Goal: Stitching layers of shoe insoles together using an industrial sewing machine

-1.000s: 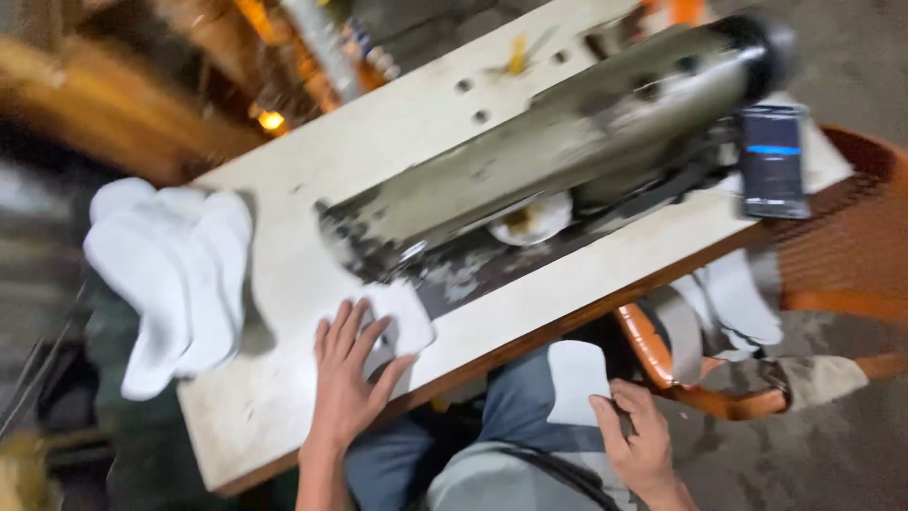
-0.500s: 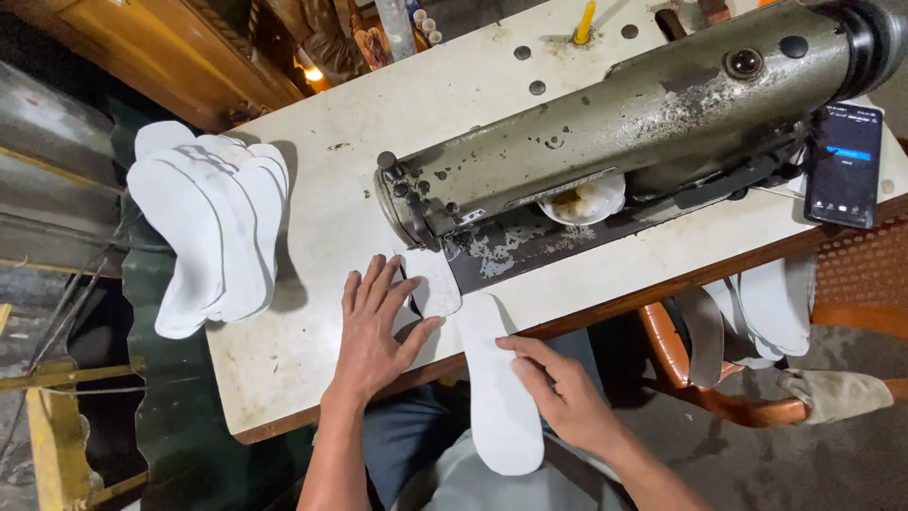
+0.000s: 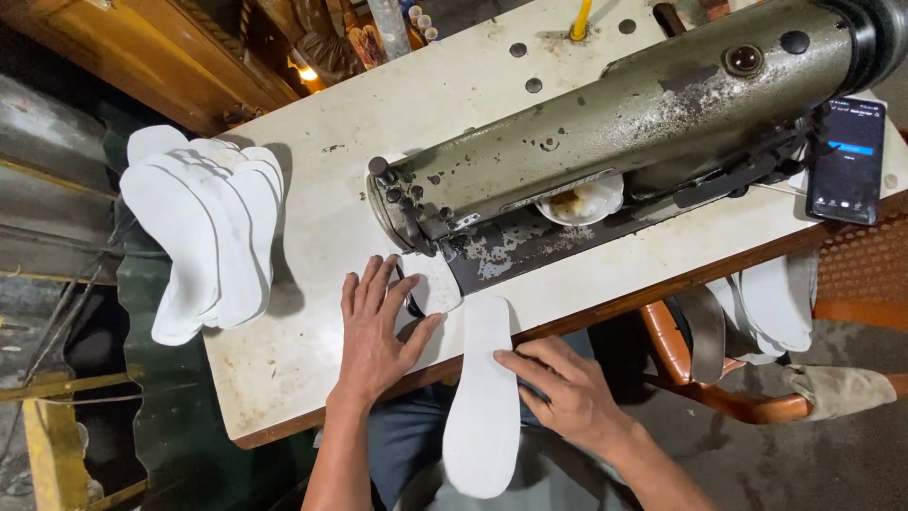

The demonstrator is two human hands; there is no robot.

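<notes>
A worn grey-green sewing machine [image 3: 605, 142] lies across a cream table [image 3: 312, 237]. My left hand [image 3: 376, 326] rests flat, fingers spread, on the table beside a small white fabric piece [image 3: 433, 282] under the machine's needle end. My right hand [image 3: 558, 388] holds the side of a long white insole [image 3: 480, 397] that lies half on the table's front edge and half over my lap.
A stack of white insoles [image 3: 203, 232] hangs over the table's left edge. A dark phone [image 3: 846, 161] with a lit screen lies at the right end. More white insoles [image 3: 771, 303] sit on an orange chair at right. A small white dish [image 3: 579, 201] sits under the machine arm.
The view has steadied and come closer. My right hand brought the white insole up from my lap and its tip now lies on the table edge by my left hand.
</notes>
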